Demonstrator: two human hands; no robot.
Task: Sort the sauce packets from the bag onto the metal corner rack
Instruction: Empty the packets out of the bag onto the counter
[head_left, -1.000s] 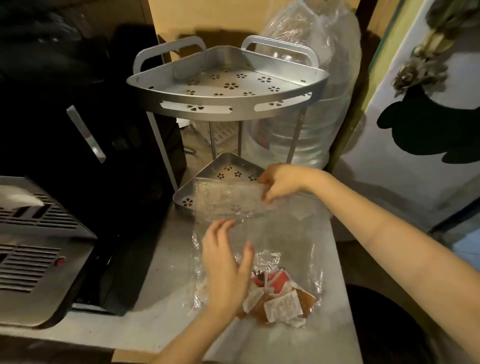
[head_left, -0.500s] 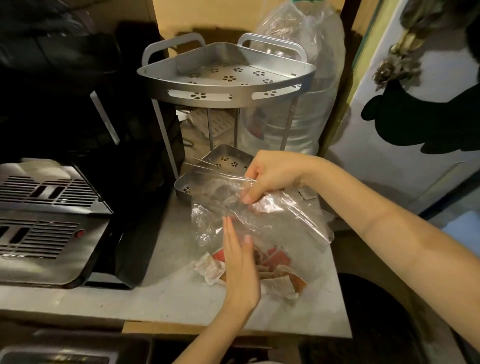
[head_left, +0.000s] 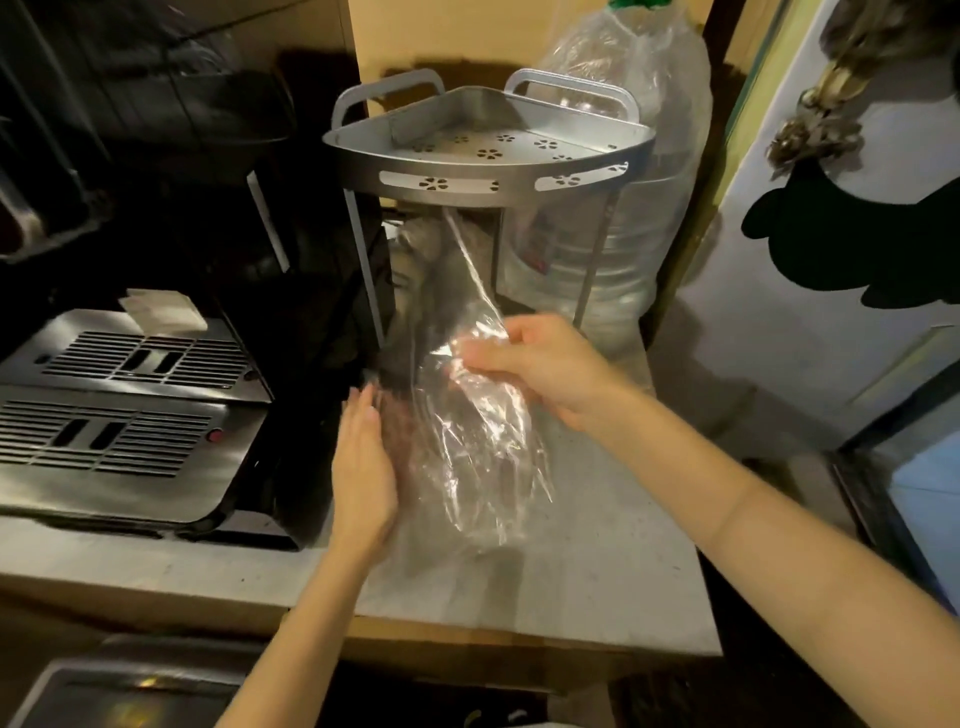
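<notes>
My right hand (head_left: 540, 364) pinches the clear plastic bag (head_left: 478, 447) near its top and holds it upright over the grey counter (head_left: 597, 545). The bag is blurred. Only a dark reddish smear shows low inside it, and I cannot make out single sauce packets. My left hand (head_left: 363, 467) is flat with fingers straight, resting against the bag's left side. The metal corner rack (head_left: 488, 156) stands just behind the bag. Its top shelf is bare. The bag hides the lower shelf.
A black appliance with a metal grille (head_left: 130, 415) fills the left side, close to my left hand. A large water bottle wrapped in plastic (head_left: 623, 234) stands behind the rack on the right. A white door (head_left: 831, 260) borders the right.
My right hand has lifted the bag from lying flat on the counter to upright. The packets, clear before, are now a blur. My left hand shifted to the bag's left side.
</notes>
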